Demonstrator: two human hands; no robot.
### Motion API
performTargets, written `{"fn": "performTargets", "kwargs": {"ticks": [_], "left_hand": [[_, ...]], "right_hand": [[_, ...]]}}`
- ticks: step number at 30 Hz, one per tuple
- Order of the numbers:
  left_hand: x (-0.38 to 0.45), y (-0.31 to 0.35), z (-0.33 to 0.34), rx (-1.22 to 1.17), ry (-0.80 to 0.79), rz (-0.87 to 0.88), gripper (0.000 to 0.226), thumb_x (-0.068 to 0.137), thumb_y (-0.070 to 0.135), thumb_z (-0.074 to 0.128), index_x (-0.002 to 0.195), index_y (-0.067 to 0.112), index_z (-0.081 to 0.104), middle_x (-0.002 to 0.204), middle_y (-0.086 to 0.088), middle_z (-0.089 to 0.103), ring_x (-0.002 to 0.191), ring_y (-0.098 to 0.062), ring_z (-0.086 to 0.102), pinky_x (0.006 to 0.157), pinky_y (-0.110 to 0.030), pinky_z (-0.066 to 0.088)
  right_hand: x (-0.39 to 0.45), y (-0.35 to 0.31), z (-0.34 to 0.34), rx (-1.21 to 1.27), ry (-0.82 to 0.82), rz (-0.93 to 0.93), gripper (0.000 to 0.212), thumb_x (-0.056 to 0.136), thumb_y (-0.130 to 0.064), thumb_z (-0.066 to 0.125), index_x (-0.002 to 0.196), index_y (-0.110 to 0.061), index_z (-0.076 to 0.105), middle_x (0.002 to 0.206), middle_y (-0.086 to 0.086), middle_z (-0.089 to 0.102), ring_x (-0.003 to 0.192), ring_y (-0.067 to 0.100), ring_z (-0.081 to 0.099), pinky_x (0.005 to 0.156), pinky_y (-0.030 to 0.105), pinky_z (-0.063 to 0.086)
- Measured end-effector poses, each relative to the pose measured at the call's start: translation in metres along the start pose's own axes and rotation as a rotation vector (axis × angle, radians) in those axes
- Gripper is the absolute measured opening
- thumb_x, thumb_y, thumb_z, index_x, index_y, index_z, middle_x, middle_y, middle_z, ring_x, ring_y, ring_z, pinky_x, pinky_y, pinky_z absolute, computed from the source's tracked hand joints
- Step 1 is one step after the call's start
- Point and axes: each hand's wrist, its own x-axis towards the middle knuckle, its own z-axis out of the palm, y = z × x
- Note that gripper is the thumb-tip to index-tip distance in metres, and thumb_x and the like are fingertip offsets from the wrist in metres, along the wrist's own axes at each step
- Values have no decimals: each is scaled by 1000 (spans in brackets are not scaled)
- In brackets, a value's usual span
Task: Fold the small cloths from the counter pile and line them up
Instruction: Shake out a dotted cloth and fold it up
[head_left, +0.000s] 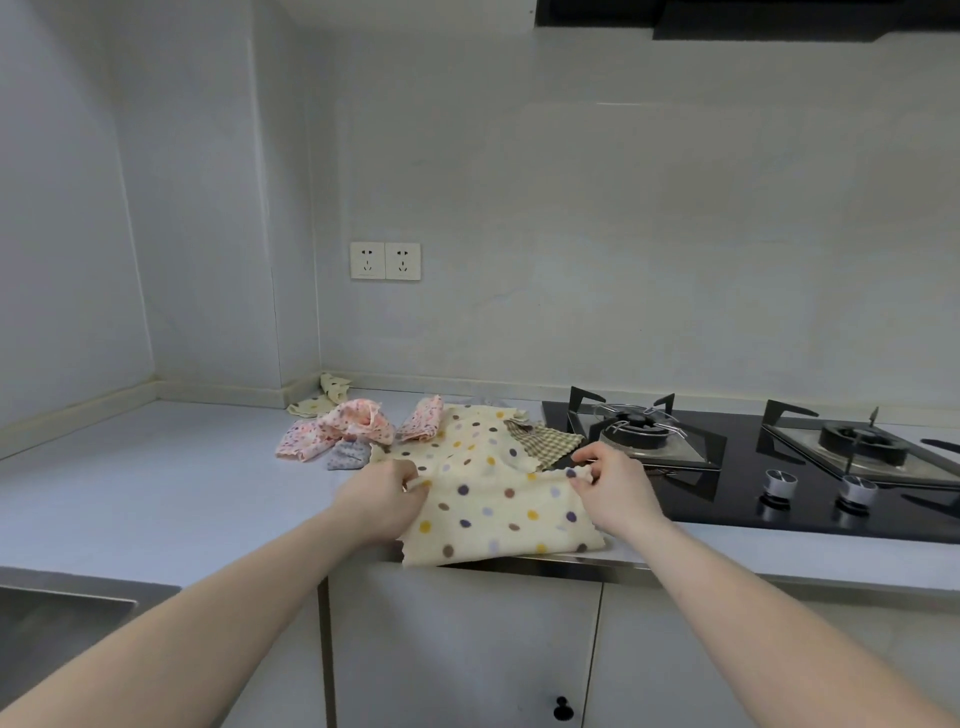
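Note:
A cream cloth with coloured dots (493, 514) lies spread on the counter, its near edge hanging over the counter's front. My left hand (382, 496) pinches its left edge and my right hand (613, 486) pinches its right edge, lifting a fold across the middle. Behind it lies the pile: a pink flowered cloth (348, 428), a second pink flowered cloth (423, 418), a small grey dotted cloth (347, 457) and a green checked cloth (543, 441). Another cream dotted cloth (324, 397) sits crumpled in the back corner.
A black glass gas hob (727, 499) with two burners and two knobs takes up the counter's right side, touching the checked cloth. A sink (62, 618) is at the lower left. Pale counter (156, 467) stretches left of the pile. A double wall socket (385, 261) is above.

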Motion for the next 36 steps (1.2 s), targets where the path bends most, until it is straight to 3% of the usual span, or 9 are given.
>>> {"fn": "performTargets", "kwargs": {"ticks": [3,8,12,18,23,26,29,34,36], "left_hand": [[5,-1,12,21,2,-37,18,97,33,51,109,22,59,105,4,57,97,-20,57,74,-31,42],[14,-9,28,-69,-9,-106,14,88,35,53,101,30,54,101,11,60,97,-16,56,83,-35,52],[14,-13,43,-130,56,-63,17,89,37,54,103,35,63,104,14,57,105,-15,53,91,-34,48],[16,-22,49,-207,71,-27,8,90,33,64,98,35,65,107,18,54,100,-10,53,81,-28,42],[18,-20,50,-253,103,-68,8,90,35,64,97,33,61,102,15,63,87,-8,58,69,-28,43],[18,-22,51,-311,104,-73,20,88,29,65,106,32,57,107,17,61,88,-4,58,70,-26,45],[16,-23,51,-337,117,-71,30,86,21,65,112,32,53,105,16,58,84,-5,58,66,-26,44],[15,-23,52,-402,192,-55,25,90,15,65,105,33,58,98,13,61,78,-6,57,62,-20,42],[15,-23,52,-439,212,-49,21,92,15,65,104,31,60,98,12,61,81,-7,59,64,-19,44]], "right_hand": [[3,3,14,-71,11,12,26,96,-24,65,121,-31,63,108,-4,71,97,18,62,72,30,45],[-5,14,29,-131,-29,-21,40,99,-27,62,137,-28,53,122,-5,70,117,19,57,87,33,49],[-11,23,34,-15,13,-17,40,100,-33,59,140,-29,55,121,-5,67,123,16,49,99,32,45],[-4,30,40,-119,-23,-38,35,96,-45,54,126,-31,67,101,-13,50,108,15,50,88,32,44],[-3,30,41,-224,-86,-36,40,97,-46,48,133,-37,63,120,-5,54,117,20,47,98,35,43],[-2,29,42,-293,-118,-46,39,99,-48,46,134,-41,61,123,-3,54,117,23,45,101,37,42],[-1,29,41,-318,-142,-52,33,99,-48,46,126,-41,64,119,-3,54,114,23,45,98,37,42],[-3,29,38,-184,-96,-69,10,98,-36,56,100,-33,65,103,-10,52,107,23,53,82,32,41],[-4,29,35,-14,-70,-33,8,99,-29,58,92,-30,62,99,-8,58,89,23,67,71,31,48]]}}
